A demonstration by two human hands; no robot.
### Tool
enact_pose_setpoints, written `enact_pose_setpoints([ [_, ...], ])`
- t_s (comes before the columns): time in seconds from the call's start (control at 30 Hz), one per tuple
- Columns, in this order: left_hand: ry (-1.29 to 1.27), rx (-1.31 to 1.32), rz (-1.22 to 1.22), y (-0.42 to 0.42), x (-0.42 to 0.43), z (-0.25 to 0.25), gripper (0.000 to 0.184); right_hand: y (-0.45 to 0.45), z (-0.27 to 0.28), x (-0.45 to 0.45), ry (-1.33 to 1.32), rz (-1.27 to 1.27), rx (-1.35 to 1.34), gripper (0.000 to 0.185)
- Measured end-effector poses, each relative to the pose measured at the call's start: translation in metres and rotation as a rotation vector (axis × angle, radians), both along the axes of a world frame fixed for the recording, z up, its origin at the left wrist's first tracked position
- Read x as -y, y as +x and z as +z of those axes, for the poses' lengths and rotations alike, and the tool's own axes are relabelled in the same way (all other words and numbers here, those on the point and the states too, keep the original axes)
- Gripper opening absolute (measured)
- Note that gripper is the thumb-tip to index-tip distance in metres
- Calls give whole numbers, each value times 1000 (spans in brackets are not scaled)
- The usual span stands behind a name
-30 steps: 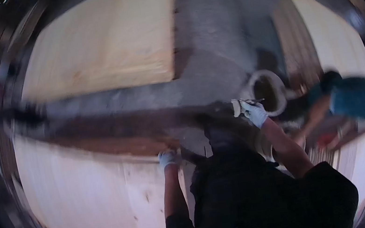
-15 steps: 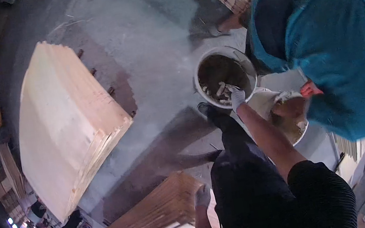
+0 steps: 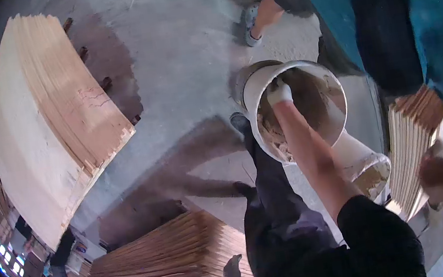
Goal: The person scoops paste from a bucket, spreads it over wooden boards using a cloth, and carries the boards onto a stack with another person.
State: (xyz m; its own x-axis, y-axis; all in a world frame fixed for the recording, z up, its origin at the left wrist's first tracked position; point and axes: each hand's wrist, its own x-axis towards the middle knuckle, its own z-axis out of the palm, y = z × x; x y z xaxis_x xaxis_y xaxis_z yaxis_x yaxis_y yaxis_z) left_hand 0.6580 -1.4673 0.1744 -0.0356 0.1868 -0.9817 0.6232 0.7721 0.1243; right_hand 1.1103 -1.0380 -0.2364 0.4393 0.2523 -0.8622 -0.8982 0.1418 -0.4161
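My right hand, in a pale glove, reaches inside a white bucket whose inner wall is coated with brownish paste. Its fingers are curled near the far inner wall; what they hold is hidden. Below and to the right stands a second white bucket with paste inside. My left hand, also gloved, is beside the near stack of wooden sheets, its fingers partly bent and nothing visible in them.
A tall stack of pale sheets stands at the left. A person in a teal top bends at the right, beside another sheet stack. Another person is far off at lower left.
The view has swung towards the buckets. My right hand has gone deeper into the bucket, which appears more tilted. My left hand has come off the sheet edge. The person in teal has shifted.
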Motion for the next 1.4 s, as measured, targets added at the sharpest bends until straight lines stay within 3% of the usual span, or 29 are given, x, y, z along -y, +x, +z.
enact_pose_setpoints([
  [0.1,60,-10,168,-2,-16,5,38,2,40,11,126,-71,-87,18],
  [0.2,303,-30,98,-15,-24,-16,42,4,79,39,286,39,-128,17],
  [0.23,248,-47,172,-15,-37,-25,43,8,65,58,337,317,195,19],
  [0.27,197,-55,248,-14,-42,-37,45,7,108,61,359,263,110,18],
  [0.33,283,131,782,-7,-14,-113,50,7,201,83,408,255,43,17],
  [0.37,492,527,814,37,-46,-89,59,6,239,97,438,299,63,16],
  [0.4,230,727,820,63,-91,-86,68,6,276,117,467,349,41,14],
  [0.5,-3,1351,1133,192,-183,-9,82,-34,443,184,623,484,-4,27],
  [0.53,-114,1411,1291,221,-196,8,84,-63,499,211,607,575,124,31],
  [0.57,86,1334,1285,231,-214,103,89,-82,552,239,417,1100,819,36],
  [0.6,55,1741,1317,224,-207,135,86,-101,604,267,24,1384,1586,40],
  [0.63,-52,2149,1264,218,-200,167,85,-107,616,289,307,1263,1252,39],
  [0.7,273,1865,1215,178,-159,238,91,-132,674,328,699,1019,558,39],
  [0.73,336,1840,1162,160,-133,249,100,-141,697,342,661,1123,729,40],
  [0.8,696,1508,1164,140,-89,266,102,-158,719,362,618,1318,1061,40],
  [0.83,871,1305,1197,142,-76,272,103,-152,711,362,711,1387,1050,40],
  [0.9,1169,1154,1248,133,-35,272,92,-173,713,386,836,1568,1026,38],
  [0.93,1267,973,1507,131,-16,275,86,-182,695,400,883,1638,832,35],
  [0.97,1457,722,1620,125,12,282,82,-187,677,403,999,1808,1030,37],
  [1.0,1702,354,1558,122,47,273,75,-200,662,421,1018,1849,832,33],
  [1.03,1840,-185,1467,120,81,263,69,-222,704,454,1100,1921,592,33],
  [1.07,1833,-708,1416,116,113,253,63,-233,706,477,1239,2064,791,34],
  [1.1,1798,-1159,1145,121,158,284,60,-236,709,500,1300,2133,699,35],
  [1.13,1823,-1115,1194,128,205,312,59,-240,713,522,1356,2203,602,36],
  [1.2,1903,-979,1303,161,312,367,56,-241,730,572,1144,2240,-156,36],
  [1.27,1793,-1064,1287,193,401,412,54,-257,773,604,1103,2345,-464,35],
  [1.3,1736,-1082,1300,213,483,396,53,-265,760,656,1055,2401,-595,35],
  [1.33,1633,-1107,1408,250,535,378,52,-262,738,677,1272,2512,-313,32],
  [1.4,1327,-1144,1609,323,659,348,50,-281,701,748,1038,2564,-884,34],
])
